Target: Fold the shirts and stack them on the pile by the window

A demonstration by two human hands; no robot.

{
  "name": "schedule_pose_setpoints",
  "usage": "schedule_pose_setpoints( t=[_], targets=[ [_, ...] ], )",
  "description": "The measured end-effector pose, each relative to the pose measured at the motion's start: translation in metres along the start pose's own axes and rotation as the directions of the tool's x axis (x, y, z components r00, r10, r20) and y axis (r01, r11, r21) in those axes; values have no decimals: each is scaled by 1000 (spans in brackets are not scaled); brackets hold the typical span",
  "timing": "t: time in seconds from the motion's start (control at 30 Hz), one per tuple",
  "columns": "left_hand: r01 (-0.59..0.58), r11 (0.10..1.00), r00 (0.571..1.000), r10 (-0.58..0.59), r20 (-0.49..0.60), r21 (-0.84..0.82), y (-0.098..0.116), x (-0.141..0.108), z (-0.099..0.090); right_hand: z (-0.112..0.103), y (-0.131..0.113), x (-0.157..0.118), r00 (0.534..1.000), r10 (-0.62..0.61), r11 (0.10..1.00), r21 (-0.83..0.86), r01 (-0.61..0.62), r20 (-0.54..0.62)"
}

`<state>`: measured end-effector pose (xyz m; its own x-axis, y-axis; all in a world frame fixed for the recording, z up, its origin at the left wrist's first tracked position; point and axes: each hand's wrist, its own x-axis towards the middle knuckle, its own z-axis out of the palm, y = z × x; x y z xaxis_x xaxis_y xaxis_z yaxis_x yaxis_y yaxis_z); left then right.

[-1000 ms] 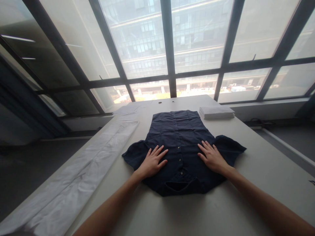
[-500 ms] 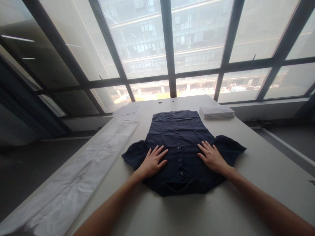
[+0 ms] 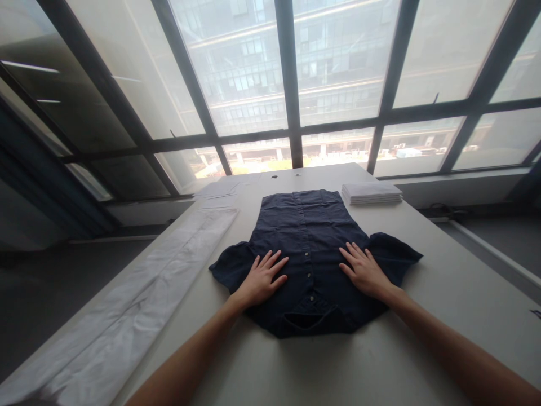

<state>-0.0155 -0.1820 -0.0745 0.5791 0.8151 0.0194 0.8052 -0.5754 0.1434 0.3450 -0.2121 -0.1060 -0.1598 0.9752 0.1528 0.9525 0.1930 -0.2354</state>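
Observation:
A dark navy short-sleeved shirt (image 3: 302, 225) lies spread flat, front side up, with its collar toward me and its hem toward the window. Light buttons run down its middle. My left hand (image 3: 262, 279) rests flat on the left chest, fingers spread, close to the left sleeve. On the opposite side of the button line, my right hand (image 3: 364, 270) also lies flat with fingers apart, beside the right sleeve. Neither hand grips the cloth.
The shirt lies on a white table (image 3: 321, 372). A folded white stack (image 3: 372, 194) sits at the back right. Along the left edge stretches a long, wrinkled white plastic-like sheet (image 3: 139, 304), with flat white pieces (image 3: 217, 192) beyond it. Large windows (image 3: 338, 62) rise behind the table.

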Motion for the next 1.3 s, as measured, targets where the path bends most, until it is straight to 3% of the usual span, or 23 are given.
schedule_pose_setpoints(
  t=[0.2,0.43,0.63,0.8,0.93,1.17,1.3],
  targets=[
    [1,1000,1000,-1,1,1,-1,0,1,0,6,2,999,48,999,-12,-48,22],
    [2,1000,1000,-2,8,-7,-1,0,0,-4,42,3,981,195,981,-5,-195,13],
    [1,1000,1000,-1,12,-10,-1,0,-1,-12,69,12,963,206,967,186,-173,-176],
    [2,1000,1000,-2,9,-10,-1,0,-1,-25,102,15,868,322,925,321,-203,-378],
    [-1,1000,1000,1,3,-9,-2,1,1,-32,132,12,774,404,911,291,-292,-487],
    [-6,1000,1000,6,-2,-4,-4,1,3,-29,160,6,826,486,865,291,-408,-286],
    [-8,1000,1000,8,-10,5,-3,1,1,-34,151,3,797,447,892,144,-427,-405]
  ],
)
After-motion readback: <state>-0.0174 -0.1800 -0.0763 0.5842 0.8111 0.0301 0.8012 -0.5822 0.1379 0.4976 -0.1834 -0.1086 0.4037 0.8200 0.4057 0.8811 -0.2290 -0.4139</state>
